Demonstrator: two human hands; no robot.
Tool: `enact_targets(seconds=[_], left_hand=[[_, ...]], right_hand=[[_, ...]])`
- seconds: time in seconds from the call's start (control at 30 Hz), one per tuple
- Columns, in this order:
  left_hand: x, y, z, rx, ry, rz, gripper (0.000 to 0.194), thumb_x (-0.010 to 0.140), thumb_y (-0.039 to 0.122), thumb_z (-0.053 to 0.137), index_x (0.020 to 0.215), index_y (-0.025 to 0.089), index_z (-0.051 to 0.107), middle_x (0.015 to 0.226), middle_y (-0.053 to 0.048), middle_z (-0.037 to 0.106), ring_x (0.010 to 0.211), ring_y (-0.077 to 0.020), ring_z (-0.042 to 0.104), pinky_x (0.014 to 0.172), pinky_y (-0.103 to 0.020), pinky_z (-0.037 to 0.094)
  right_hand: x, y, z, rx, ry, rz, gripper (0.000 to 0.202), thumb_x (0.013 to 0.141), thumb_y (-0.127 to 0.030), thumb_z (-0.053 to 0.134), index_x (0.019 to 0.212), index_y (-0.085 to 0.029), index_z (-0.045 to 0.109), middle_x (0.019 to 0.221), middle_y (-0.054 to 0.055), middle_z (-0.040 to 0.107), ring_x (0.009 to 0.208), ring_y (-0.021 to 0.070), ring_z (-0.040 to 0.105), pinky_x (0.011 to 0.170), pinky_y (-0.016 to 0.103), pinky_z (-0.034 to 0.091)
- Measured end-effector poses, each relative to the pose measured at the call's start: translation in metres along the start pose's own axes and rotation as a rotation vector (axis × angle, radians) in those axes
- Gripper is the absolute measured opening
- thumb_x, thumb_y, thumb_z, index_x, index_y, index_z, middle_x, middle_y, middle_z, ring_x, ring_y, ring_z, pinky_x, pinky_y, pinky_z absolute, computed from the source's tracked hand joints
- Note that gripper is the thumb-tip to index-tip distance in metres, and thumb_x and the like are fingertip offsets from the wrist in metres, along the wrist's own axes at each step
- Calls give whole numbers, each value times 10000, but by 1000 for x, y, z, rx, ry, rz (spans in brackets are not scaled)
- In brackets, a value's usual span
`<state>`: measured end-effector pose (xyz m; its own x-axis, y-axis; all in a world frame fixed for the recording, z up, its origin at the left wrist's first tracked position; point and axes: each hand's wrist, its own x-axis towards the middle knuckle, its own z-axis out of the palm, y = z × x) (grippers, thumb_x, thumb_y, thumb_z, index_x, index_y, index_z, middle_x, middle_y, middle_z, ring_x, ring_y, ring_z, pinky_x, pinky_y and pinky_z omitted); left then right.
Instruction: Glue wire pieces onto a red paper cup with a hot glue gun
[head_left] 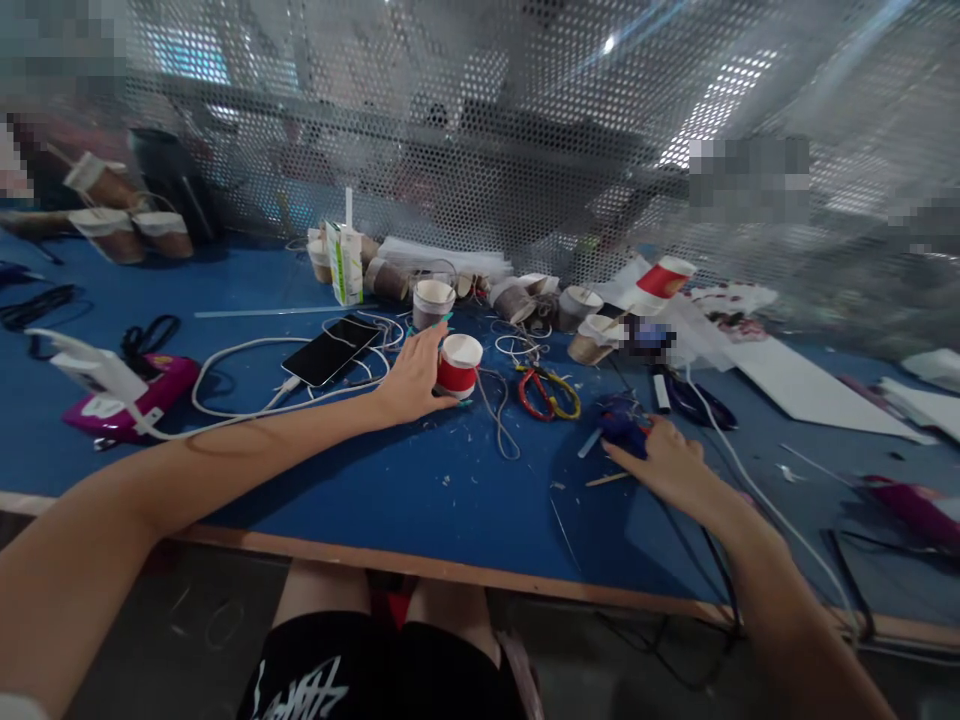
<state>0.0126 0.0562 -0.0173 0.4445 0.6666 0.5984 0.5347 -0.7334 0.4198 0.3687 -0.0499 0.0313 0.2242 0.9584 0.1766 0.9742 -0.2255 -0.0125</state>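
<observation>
My left hand (412, 375) is on a small red and white cup (457, 372), with the thumb in front and the fingers curled behind it. The cup stands upright on the blue table, a loop of grey cord (501, 420) at its side. My right hand (670, 468) is closed around a dark blue tool that looks like a hot glue gun (624, 425), its body partly hidden by the fingers. A pale translucent stick (589, 443) shows at its left, above a thin wooden stick (607, 480). Scissors with red and yellow handles (550, 393) lie between my hands.
A smartphone (332, 350) on a white cable and a magenta device (135, 397) lie left. Grey cord-wrapped cups (433, 300) and a drink carton (345, 263) line the back, before a perforated metal screen (450, 150). A white board (817, 390) and black pliers-like handles (701, 402) lie right.
</observation>
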Motion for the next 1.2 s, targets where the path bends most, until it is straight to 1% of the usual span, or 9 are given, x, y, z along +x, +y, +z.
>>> enact_targets(seconds=[0.07, 0.13, 0.23, 0.33, 0.47, 0.6, 0.83, 1.0, 1.2], left_hand=[[0, 1, -7, 52, -10, -66, 1126, 713, 656, 714, 1512, 69, 182, 1524, -328, 363, 1455, -500, 300, 1184, -688, 205], [0, 2, -20, 120, -23, -144, 1046, 771, 704, 613, 1506, 61, 240, 1509, -327, 388, 1445, -523, 297, 1175, -710, 174], [-4, -1, -46, 296, -8, -317, 839, 909, 595, 433, 1484, -1, 305, 1457, -356, 434, 1404, -538, 348, 1141, -717, 214], [-11, -11, -69, 553, 10, -520, 774, 937, 501, 393, 1515, 0, 272, 1514, -359, 369, 1438, -567, 262, 1120, -755, 178], [-17, -23, -84, 600, -230, -795, 852, 923, 518, 433, 1542, -23, 207, 1464, -417, 401, 1346, -598, 394, 1018, -714, 351], [-13, -20, -85, 637, -369, -779, 736, 980, 448, 323, 1579, 55, 155, 1476, -410, 385, 1318, -578, 449, 986, -641, 397], [-8, -6, -84, 764, -421, -807, 668, 1013, 410, 250, 1600, 227, -13, 1486, -298, 415, 1279, -491, 526, 1007, -524, 383], [-9, -3, -85, 720, -362, -837, 711, 1004, 477, 272, 1603, 164, 51, 1448, -283, 466, 1262, -439, 544, 1027, -472, 379], [-5, 5, -78, 716, -271, -888, 777, 987, 489, 337, 1588, 58, 102, 1454, -311, 461, 1350, -469, 439, 1069, -509, 340]], right_hand=[[-9, -13, 2, 12, -40, 118, 873, 792, -535, 515, 1388, 90, 385, 1348, 367, 525, 1288, 506, 506, 1066, 618, 375], [-18, -26, 5, 40, 59, 178, 946, 806, -553, 478, 1438, 123, 281, 1483, 401, 369, 1405, 505, 373, 1138, 631, 285], [-27, -37, 7, 101, 113, 200, 945, 811, -542, 449, 1440, 135, 253, 1538, 404, 278, 1475, 486, 256, 1198, 627, 169], [-29, -39, 5, 124, 51, 231, 966, 812, -555, 441, 1456, 133, 230, 1560, 397, 237, 1503, 474, 187, 1220, 604, 115], [-27, -35, 2, 113, 22, 214, 954, 826, -531, 430, 1458, 148, 207, 1564, 407, 217, 1513, 449, 183, 1231, 574, 113], [-28, -35, 1, 115, 32, 197, 946, 831, -531, 428, 1450, 154, 217, 1542, 423, 253, 1490, 463, 246, 1198, 623, 199], [-29, -38, -1, 99, 48, 184, 880, 857, -513, 433, 1422, 142, 274, 1492, 421, 340, 1413, 506, 352, 1144, 626, 273], [-33, -43, -4, 71, 59, 174, 824, 876, -455, 445, 1414, 149, 286, 1468, 436, 356, 1371, 503, 406, 1118, 605, 293], [-32, -44, -3, 104, 90, 179, 804, 860, -450, 451, 1386, 143, 321, 1430, 430, 409, 1342, 508, 433, 1104, 618, 301]])
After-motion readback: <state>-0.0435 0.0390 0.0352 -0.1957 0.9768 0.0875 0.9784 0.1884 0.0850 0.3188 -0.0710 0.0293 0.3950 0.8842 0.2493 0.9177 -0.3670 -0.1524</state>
